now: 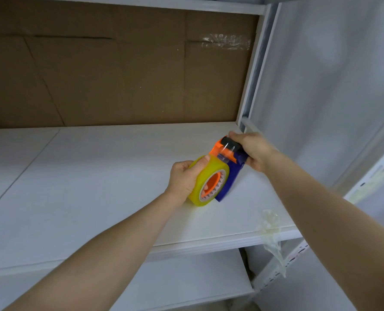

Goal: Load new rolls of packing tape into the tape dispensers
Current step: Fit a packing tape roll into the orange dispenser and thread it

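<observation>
A yellow-tinted roll of packing tape point(205, 173) sits on the orange hub of a blue tape dispenser point(231, 173), which rests on the white shelf point(97, 187). My left hand point(185, 177) grips the roll from its left side, thumb over the top. My right hand point(252, 151) grips the dispenser's front end by the orange flap and black roller, where clear tape stretches from the roll. The dispenser's far side is hidden behind the roll.
A brown cardboard sheet point(119, 70) backs the shelf. A white upright post point(253, 70) stands at the right. A crumpled scrap of clear tape point(273, 234) hangs off the shelf's front right edge. A lower shelf point(186, 281) lies beneath.
</observation>
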A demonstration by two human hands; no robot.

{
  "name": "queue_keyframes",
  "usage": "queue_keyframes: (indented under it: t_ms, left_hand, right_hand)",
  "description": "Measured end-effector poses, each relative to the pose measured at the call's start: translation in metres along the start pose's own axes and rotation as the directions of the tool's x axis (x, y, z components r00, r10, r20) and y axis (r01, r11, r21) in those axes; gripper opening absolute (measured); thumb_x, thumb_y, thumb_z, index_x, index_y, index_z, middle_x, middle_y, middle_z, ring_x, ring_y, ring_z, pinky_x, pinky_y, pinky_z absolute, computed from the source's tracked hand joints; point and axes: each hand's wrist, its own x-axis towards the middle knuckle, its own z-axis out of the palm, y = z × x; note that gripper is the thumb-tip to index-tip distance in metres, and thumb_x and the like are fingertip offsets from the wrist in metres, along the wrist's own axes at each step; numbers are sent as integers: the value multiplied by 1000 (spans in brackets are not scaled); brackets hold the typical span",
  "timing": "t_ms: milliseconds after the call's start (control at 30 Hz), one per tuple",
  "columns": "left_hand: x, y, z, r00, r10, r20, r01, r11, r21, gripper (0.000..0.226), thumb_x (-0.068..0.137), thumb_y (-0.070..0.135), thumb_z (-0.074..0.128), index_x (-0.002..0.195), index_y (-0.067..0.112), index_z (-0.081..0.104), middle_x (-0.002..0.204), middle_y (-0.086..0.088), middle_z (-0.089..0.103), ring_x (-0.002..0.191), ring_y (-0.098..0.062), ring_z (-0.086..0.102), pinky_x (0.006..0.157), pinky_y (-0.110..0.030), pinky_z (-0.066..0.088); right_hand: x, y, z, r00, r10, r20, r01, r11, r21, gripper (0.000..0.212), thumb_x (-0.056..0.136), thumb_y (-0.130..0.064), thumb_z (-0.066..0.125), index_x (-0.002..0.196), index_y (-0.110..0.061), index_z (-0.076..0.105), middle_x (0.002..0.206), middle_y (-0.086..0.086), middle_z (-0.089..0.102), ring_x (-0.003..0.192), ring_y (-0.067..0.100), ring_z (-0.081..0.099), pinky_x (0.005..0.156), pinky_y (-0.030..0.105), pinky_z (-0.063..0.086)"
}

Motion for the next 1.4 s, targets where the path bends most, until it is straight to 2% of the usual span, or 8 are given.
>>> queue_keyframes:
  t_ms: [333,533,733,867,1000,1233,1300,1400]
  left_hand:
    - [-1,1,2,1000,4,-20,-3,1000,18,27,87,38,61,77,13,68,74,-2,71,65,-14,68,61,-23,57]
    - [-2,3,6,1000,16,-12,-16,999,49,26,87,37,61,77,14,67,78,-4,70,71,-18,68,70,-30,57]
    - [-3,3,3,1000,18,-20,-17,999,34,25,88,38,59,80,15,66,79,-2,70,73,-17,68,70,-30,56]
    - [-4,5,7,999,31,-17,-30,998,49,25,89,37,59,79,15,66,77,-1,69,71,-15,67,68,-28,56]
    - [-5,5,7,999,37,-23,-35,997,72,25,89,38,59,79,16,65,77,0,69,71,-14,66,65,-25,56]
    - [-8,6,8,999,10,-52,-7,999,54,24,88,39,60,78,17,65,77,1,68,71,-14,66,64,-25,55]
    - [-8,8,8,995,-44,-89,44,999,-1,26,87,40,62,79,16,66,78,-3,69,73,-18,67,67,-28,56]
    - [-5,14,8,964,-179,-197,138,969,-207,27,84,40,65,81,14,66,75,-6,68,68,-19,65,61,-29,54]
  right_hand:
    - [-8,-4,-7,994,-97,-56,85,979,-186,20,91,-26,59,76,-14,54,77,5,63,71,17,60,66,29,52]
    - [-5,-14,1,989,-113,-98,67,919,-390,25,93,-34,55,91,-9,56,88,9,63,82,23,61,79,34,52]
    - [-13,-2,-8,998,-38,-47,34,996,-82,17,95,-22,53,82,-12,53,94,12,63,89,22,60,85,38,52]
    - [-13,-3,-10,995,-36,-89,28,996,-82,15,92,-17,56,79,-12,51,90,11,63,78,20,60,72,33,53]
    - [-15,-4,-7,996,-47,-71,34,985,-167,16,91,-28,60,86,-14,54,86,5,63,82,19,61,76,33,52]
    - [-20,13,-8,999,40,-10,-36,963,269,11,93,-22,55,94,-11,55,99,13,65,84,21,62,83,38,52]
    - [-23,19,-11,995,70,74,-92,935,343,23,94,-31,50,101,-10,54,100,12,66,91,24,63,83,37,52]
    - [-28,33,-14,986,72,153,-108,965,240,19,91,-24,47,100,-11,57,109,13,62,103,28,59,97,41,46]
